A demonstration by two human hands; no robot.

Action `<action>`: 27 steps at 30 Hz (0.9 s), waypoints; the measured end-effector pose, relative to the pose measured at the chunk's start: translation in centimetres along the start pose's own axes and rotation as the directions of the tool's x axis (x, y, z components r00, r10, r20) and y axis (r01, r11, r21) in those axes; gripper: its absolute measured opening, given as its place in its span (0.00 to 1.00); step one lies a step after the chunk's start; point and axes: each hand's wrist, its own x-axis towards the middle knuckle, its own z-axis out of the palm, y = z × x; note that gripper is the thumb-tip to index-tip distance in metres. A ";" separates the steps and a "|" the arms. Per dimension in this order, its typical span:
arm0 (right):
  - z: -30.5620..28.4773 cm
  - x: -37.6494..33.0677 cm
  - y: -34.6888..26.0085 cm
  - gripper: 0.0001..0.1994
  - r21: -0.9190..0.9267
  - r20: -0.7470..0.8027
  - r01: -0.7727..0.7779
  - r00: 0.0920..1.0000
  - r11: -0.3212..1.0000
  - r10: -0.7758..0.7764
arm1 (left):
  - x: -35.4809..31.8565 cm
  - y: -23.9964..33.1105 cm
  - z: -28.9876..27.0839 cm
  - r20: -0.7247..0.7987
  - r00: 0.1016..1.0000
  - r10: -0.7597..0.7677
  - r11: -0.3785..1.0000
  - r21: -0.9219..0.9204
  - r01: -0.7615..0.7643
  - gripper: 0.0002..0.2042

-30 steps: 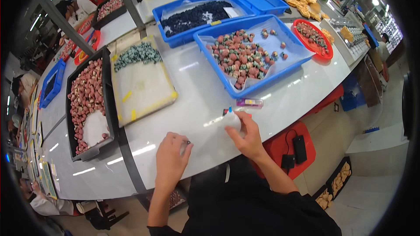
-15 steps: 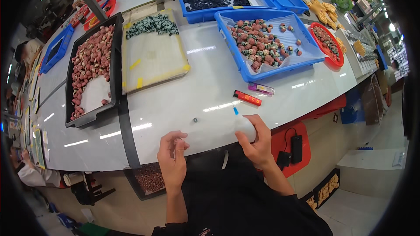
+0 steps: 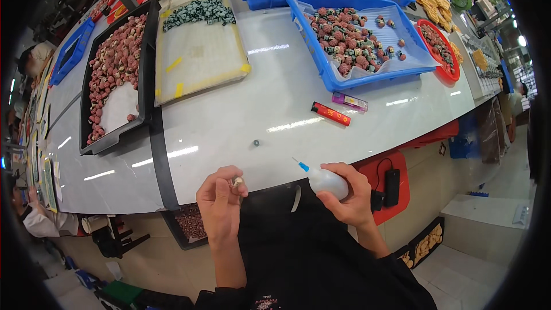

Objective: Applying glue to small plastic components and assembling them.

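My right hand [image 3: 351,196] is wrapped round a white squeeze bottle [image 3: 328,183] with a blue needle tip, which points up and to the left. Between the thumb and fingers of my left hand [image 3: 221,200] is a small cream-and-pinkish piece [image 3: 236,182], mostly hidden by the fingertips. The needle stays apart from this piece. Beyond my hands, one small grey-green piece [image 3: 256,143] lies alone on the white table [image 3: 229,126]. A red lighter [image 3: 330,113] and a purple lighter [image 3: 350,101] lie farther off to the right.
A black tray [image 3: 150,63] of pink pieces stands at left, beside a yellow-taped board [image 3: 198,74] bearing grey-green pieces. A blue tray [image 3: 338,84] holds pink-and-green pieces; a red plate [image 3: 449,76] sits right of it. The table's near edge runs just before me.
The bottle has turned in my right hand, so its needle now points toward the left. My left hand has turned, showing more of the small piece. The view has shifted slightly.
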 end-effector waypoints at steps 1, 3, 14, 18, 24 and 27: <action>-0.1 0.0 -0.1 0.20 -0.006 0.029 0.016 0.999 1.000 -0.016 | 0.0 0.0 0.1 0.001 1.000 -0.027 0.999 -0.019 0.027 0.10; -0.3 0.2 -0.4 0.20 -0.013 0.055 0.028 0.998 1.000 -0.028 | -0.1 0.1 0.4 0.004 0.998 -0.060 0.998 -0.038 0.060 0.11; 0.9 0.6 -1.2 0.20 -0.028 0.132 0.058 0.990 0.998 -0.054 | -0.3 0.8 1.8 -0.056 0.994 -0.098 0.987 0.125 0.105 0.11; 1.2 0.6 -0.7 0.20 -0.014 0.151 0.087 0.985 0.996 -0.084 | -0.3 0.7 2.0 -0.062 0.991 -0.115 0.987 0.104 0.121 0.11; 1.3 1.0 -0.3 0.22 -0.101 0.157 0.179 0.974 0.979 -0.162 | -0.3 0.6 2.3 -0.021 0.999 -0.036 0.991 0.127 0.039 0.13; 1.2 1.2 -0.4 0.21 -0.114 0.161 0.190 0.972 0.975 -0.171 | -0.3 0.7 2.3 -0.018 0.997 -0.069 0.983 0.168 0.071 0.12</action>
